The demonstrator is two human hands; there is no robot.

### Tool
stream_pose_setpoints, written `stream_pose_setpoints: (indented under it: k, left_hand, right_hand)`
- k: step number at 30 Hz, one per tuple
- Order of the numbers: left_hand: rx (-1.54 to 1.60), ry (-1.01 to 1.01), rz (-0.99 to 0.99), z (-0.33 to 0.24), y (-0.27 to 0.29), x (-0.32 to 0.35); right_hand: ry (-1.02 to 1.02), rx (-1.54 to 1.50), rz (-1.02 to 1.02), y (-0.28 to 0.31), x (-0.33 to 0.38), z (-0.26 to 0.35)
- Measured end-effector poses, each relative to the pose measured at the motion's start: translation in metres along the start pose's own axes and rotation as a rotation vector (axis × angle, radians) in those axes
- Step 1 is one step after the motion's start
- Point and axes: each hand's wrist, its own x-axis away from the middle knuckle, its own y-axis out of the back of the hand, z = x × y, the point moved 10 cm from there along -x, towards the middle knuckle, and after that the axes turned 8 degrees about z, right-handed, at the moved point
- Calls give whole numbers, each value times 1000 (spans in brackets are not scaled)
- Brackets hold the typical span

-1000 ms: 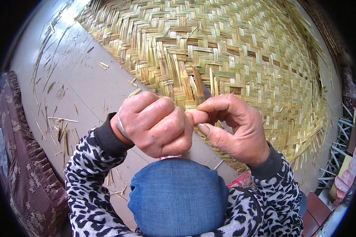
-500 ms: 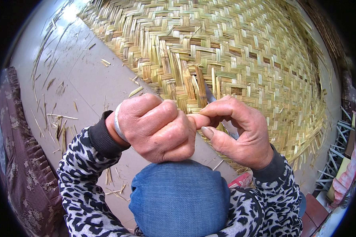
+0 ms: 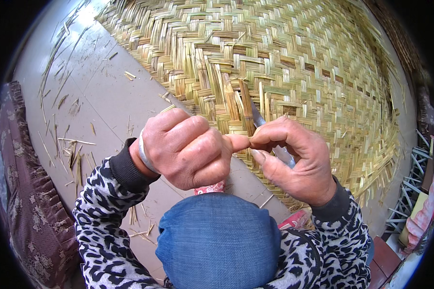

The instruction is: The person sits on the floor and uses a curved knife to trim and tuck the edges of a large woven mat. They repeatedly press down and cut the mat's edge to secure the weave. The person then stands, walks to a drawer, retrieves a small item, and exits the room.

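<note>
My left hand (image 3: 190,151) is closed in a fist, a silvery bracelet (image 3: 143,154) round its wrist, with the thumb or a finger reaching toward the other hand. My right hand (image 3: 294,156) has its forefinger and thumb brought together at that tip; whatever lies between is too small to make out. Both hang over the near edge of a woven mat (image 3: 294,72) of yellow-green flat strips. Close to the fingers, brownish strip ends (image 3: 246,103) stick up from the weave. Partly hidden behind my right hand is a shiny grey metal blade (image 3: 258,117), apparently resting on the mat.
My denim-covered knee (image 3: 219,241) rises below the hands, a red patterned shoe (image 3: 294,219) beside it. Strip scraps (image 3: 74,156) litter the pale tiled floor (image 3: 101,101). Dark floral cloth (image 3: 33,207) hangs at left; a grey-blue rack (image 3: 407,180) stands at right.
My left hand has shifted slightly up and left, showing more of its outstretched digit and a red patterned patch below. The right hand has moved slightly; its fingers stay together.
</note>
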Motion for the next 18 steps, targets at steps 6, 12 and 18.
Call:
stream_pose_setpoints:
  k: [6,12,18]
  left_hand:
    - [344,443,-9,45,0,17]
    - [895,977,-220,82,35,32]
    - [1055,939,-76,44,57,-52]
  right_hand:
    - [-118,284,107,33,44,-18]
    - [-430,471,68,101,157,-17]
    - [-547,478,282,87,216,-31]
